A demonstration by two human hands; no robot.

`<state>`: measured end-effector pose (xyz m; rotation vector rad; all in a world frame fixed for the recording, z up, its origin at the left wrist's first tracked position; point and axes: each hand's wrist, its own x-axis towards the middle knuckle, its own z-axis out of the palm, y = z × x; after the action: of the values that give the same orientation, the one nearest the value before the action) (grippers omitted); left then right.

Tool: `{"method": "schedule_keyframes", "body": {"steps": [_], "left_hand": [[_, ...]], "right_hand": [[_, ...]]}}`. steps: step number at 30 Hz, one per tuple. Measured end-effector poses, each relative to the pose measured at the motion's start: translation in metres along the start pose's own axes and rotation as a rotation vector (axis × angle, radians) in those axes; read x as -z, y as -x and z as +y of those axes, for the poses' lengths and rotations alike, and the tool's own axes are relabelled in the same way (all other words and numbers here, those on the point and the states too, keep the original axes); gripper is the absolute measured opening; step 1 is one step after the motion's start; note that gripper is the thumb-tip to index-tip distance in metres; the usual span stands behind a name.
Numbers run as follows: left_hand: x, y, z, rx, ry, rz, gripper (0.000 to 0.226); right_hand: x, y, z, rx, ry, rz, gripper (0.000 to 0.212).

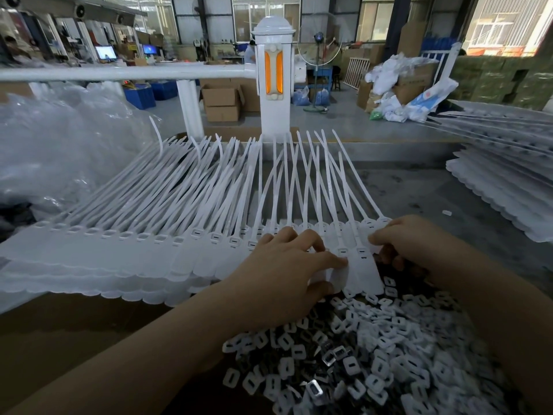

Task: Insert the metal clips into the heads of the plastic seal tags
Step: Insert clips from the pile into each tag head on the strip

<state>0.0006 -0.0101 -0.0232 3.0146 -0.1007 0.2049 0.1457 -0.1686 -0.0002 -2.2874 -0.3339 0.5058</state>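
A long row of white plastic seal tags (167,256) lies fanned across the table, heads toward me, thin tails pointing away. My left hand (281,274) rests on the tags near the row's right end, thumb under their flat ends, index fingertip pressing beside a slotted head (342,251). My right hand (410,238) hovers with curled fingers over the rightmost heads; whether it holds a clip is hidden. A heap of small metal clips and white plastic inserts (368,354) fills the near right.
Clear plastic bags (59,145) pile up at the left. More stacked white tags (502,181) lie at the right. A white fence post with an orange reflector (273,73) stands behind the table. The cardboard edge (74,333) runs along the near left.
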Motion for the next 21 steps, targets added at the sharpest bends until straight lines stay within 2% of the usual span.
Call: {"method": "schedule_keyframes", "body": {"steps": [3,9,13,15,17,19,21], "left_hand": [[0.0,0.0,0.0,0.007,0.012,-0.02,0.044],[0.001,0.0,0.001,0.032,0.084,-0.006,0.04],[0.011,-0.001,0.0,0.099,0.119,0.021,0.037],[0.023,0.0,-0.004,0.211,0.075,0.079,0.035],[0.036,0.002,-0.015,0.38,-0.134,0.114,0.039],[0.05,0.006,-0.029,0.612,-0.38,0.042,0.055],[0.061,0.011,-0.044,0.821,-0.45,-0.065,0.066]], "right_hand": [[0.0,-0.001,0.001,0.004,0.036,-0.006,0.019],[-0.004,-0.002,0.002,0.084,0.258,0.021,0.041],[-0.004,-0.001,0.001,0.092,0.286,-0.006,0.047],[-0.003,0.002,0.001,0.081,0.268,-0.027,0.047],[-0.001,0.005,0.0,0.064,0.225,-0.046,0.05],[0.0,0.008,-0.003,0.04,0.181,-0.059,0.051],[0.0,0.01,-0.005,0.027,0.119,-0.067,0.049]]}}
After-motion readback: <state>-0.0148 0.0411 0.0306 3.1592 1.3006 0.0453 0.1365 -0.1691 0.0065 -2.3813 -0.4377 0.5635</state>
